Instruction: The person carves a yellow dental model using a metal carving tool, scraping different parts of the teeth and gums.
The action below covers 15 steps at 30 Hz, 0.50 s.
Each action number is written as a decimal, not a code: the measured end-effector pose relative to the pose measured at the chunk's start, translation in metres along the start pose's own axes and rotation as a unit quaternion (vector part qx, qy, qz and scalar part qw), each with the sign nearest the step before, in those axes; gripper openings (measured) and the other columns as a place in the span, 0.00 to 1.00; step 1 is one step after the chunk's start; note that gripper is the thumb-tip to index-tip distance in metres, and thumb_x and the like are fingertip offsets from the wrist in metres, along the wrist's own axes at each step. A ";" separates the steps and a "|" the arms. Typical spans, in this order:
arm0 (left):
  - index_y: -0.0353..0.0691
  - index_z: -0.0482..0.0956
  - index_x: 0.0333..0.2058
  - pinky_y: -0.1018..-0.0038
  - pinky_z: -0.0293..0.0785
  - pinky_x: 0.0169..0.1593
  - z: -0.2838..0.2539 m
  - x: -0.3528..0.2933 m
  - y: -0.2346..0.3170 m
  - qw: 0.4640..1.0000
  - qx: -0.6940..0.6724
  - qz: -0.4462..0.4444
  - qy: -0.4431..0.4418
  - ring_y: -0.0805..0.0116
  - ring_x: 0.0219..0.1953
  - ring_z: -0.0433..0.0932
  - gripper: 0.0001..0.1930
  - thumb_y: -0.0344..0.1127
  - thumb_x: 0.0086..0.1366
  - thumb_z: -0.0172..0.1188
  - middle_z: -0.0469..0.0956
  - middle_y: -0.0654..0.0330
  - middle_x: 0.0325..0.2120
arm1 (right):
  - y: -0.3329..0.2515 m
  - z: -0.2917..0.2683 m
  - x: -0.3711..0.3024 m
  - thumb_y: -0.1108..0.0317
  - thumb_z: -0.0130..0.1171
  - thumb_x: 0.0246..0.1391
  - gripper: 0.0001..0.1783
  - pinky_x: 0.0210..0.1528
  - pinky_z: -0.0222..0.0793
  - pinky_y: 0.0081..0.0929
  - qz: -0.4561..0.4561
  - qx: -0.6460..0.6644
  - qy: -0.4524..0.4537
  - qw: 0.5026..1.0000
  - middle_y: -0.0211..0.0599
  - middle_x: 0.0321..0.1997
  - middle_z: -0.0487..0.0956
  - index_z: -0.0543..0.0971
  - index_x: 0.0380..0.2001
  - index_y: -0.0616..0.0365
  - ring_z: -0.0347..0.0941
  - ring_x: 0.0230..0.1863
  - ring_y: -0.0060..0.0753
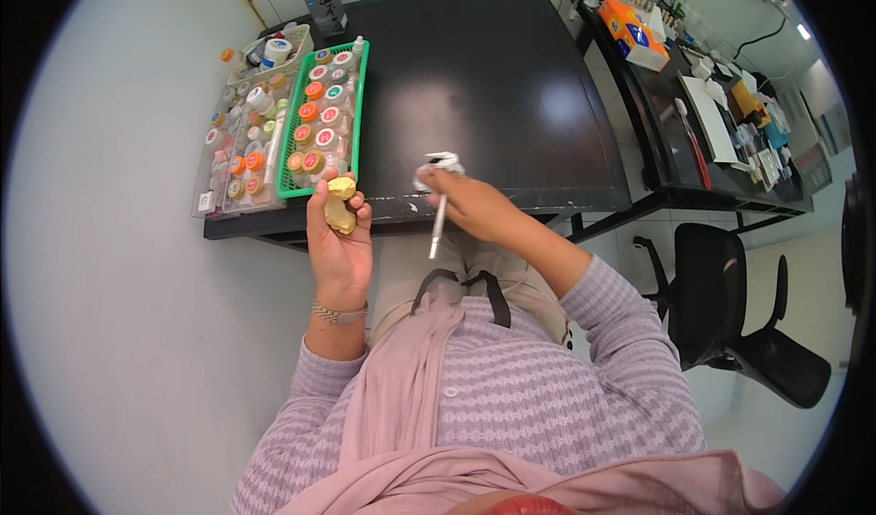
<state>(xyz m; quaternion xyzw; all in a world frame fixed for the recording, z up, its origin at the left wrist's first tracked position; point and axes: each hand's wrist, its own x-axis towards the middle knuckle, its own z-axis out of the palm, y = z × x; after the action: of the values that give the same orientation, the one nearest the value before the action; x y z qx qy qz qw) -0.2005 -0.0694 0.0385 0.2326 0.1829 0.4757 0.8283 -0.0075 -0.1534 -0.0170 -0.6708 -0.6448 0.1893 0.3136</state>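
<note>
My left hand (339, 250) is raised in front of the table's near edge, fingers curled round a small yellow curved piece (340, 207) that looks like a dental cast. Its upper part is a brighter yellow than the lower part. Over the table edge, my right hand (461, 203) is closed on a crumpled white tissue (442, 161) and a slim silver rod-shaped tool (438, 228). The tool's square-cut end points down toward my lap, while its other end is hidden in the hand and tissue. The two hands are apart.
A green basket (363, 104) of capped jars stands left on the black table (474, 68). Beside it are a clear plastic box (199, 182) of bottles and a dark carton (326, 9). At right are a side desk (671, 155) with an orange tissue box (630, 33) and a black chair (710, 287).
</note>
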 end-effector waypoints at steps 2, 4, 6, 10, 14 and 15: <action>0.38 0.70 0.48 0.79 0.73 0.35 -0.003 0.005 -0.002 1.000 -0.002 -0.006 -0.003 0.75 0.32 0.71 0.16 0.41 0.66 0.55 0.73 0.59 0.39 | 0.015 -0.016 -0.020 0.60 0.48 0.61 0.21 0.50 0.67 0.42 0.047 -0.021 0.053 0.997 0.49 0.51 0.74 0.68 0.56 0.53 0.71 0.51 0.52; 0.38 0.70 0.48 0.80 0.72 0.35 -0.001 0.008 -0.005 1.000 -0.010 -0.018 -0.010 0.75 0.32 0.71 0.16 0.40 0.66 0.56 0.73 0.59 0.39 | 0.035 -0.040 -0.038 0.60 0.48 0.60 0.20 0.47 0.69 0.44 0.114 -0.062 0.098 0.987 0.50 0.49 0.75 0.68 0.55 0.50 0.73 0.47 0.56; 0.36 0.68 0.49 0.80 0.73 0.35 0.007 0.009 -0.007 0.999 -0.012 -0.030 -0.016 0.75 0.32 0.70 0.16 0.38 0.67 0.54 0.71 0.58 0.40 | 0.067 -0.061 -0.049 0.59 0.46 0.62 0.21 0.49 0.67 0.43 0.146 -0.053 0.147 0.977 0.51 0.53 0.73 0.68 0.56 0.51 0.71 0.51 0.55; 0.35 0.68 0.50 0.81 0.73 0.35 0.011 0.010 -0.007 0.999 -0.009 -0.041 -0.030 0.75 0.32 0.70 0.17 0.37 0.67 0.53 0.71 0.58 0.41 | 0.106 -0.081 -0.040 0.59 0.44 0.63 0.20 0.51 0.66 0.43 0.166 -0.103 0.203 0.959 0.50 0.54 0.73 0.68 0.55 0.55 0.69 0.53 0.55; 0.36 0.67 0.51 0.81 0.72 0.35 0.012 0.005 -0.001 0.999 0.009 -0.030 -0.024 0.75 0.33 0.70 0.17 0.37 0.68 0.53 0.71 0.58 0.41 | 0.127 -0.081 0.013 0.60 0.44 0.64 0.19 0.52 0.65 0.42 0.145 -0.086 0.198 0.966 0.49 0.55 0.72 0.68 0.53 0.56 0.68 0.53 0.56; 0.36 0.67 0.51 0.80 0.72 0.35 0.011 0.004 0.001 0.999 0.014 -0.026 -0.023 0.75 0.33 0.70 0.17 0.37 0.68 0.53 0.71 0.58 0.41 | 0.128 -0.079 0.032 0.62 0.44 0.63 0.17 0.52 0.65 0.42 0.138 -0.088 0.187 0.969 0.47 0.53 0.74 0.68 0.52 0.56 0.69 0.53 0.54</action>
<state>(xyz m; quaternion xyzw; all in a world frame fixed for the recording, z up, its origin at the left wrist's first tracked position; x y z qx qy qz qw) -0.1937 -0.0678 0.0477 0.2501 0.1764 0.4458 0.8412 0.1433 -0.1322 -0.0392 -0.8017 -0.4901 0.0440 0.3394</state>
